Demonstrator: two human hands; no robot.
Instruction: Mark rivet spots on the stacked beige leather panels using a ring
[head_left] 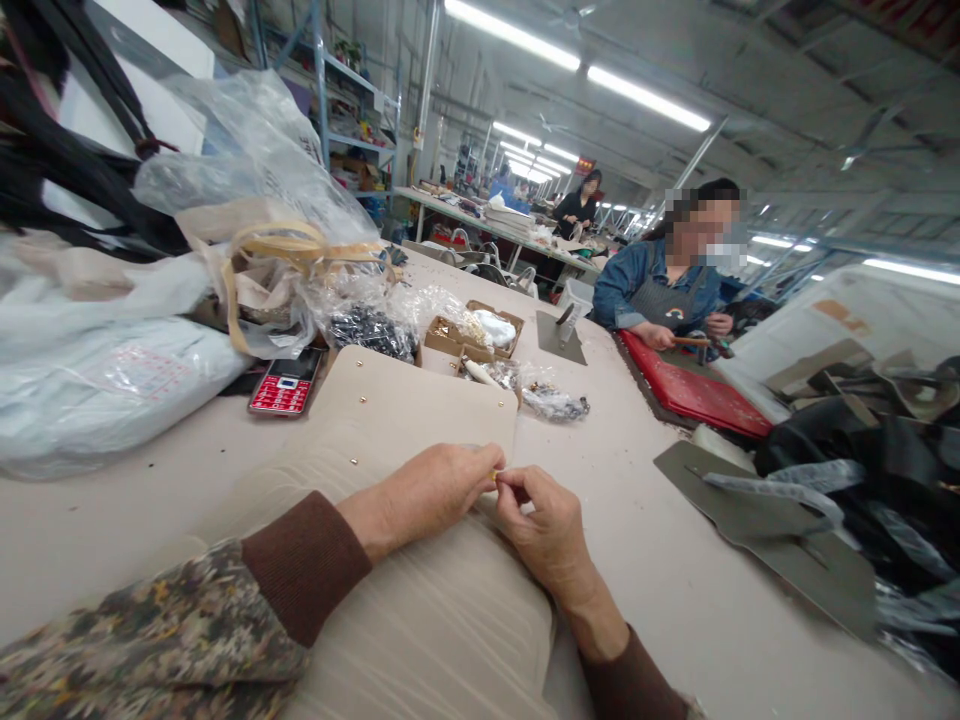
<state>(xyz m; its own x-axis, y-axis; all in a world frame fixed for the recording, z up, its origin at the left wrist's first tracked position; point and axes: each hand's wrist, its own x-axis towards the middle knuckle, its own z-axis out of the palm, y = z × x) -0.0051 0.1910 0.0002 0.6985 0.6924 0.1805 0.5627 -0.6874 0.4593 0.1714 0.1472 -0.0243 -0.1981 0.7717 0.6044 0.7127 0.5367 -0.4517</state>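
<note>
My left hand (424, 495) and my right hand (551, 525) meet above the right edge of a beige panel (420, 400). Fingertips of both are pinched closed around a small gold-coloured piece (493, 478), mostly hidden by the fingers; its exact kind cannot be made out. Several small brass studs (362, 400) stand up from the panel's left side. Under my forearms the beige material (420, 630) stretches toward me, with wrinkled, streaky folds.
A red-keyed phone (286, 382) lies left of the panel, beside plastic-wrapped bundles (112, 390). Behind are small cardboard boxes (446, 335) and a bag of metal fittings (555, 402). Grey-green pieces (772, 530) lie right. Across the table, a person holds a hammer (694, 342) over a red pad (686, 385).
</note>
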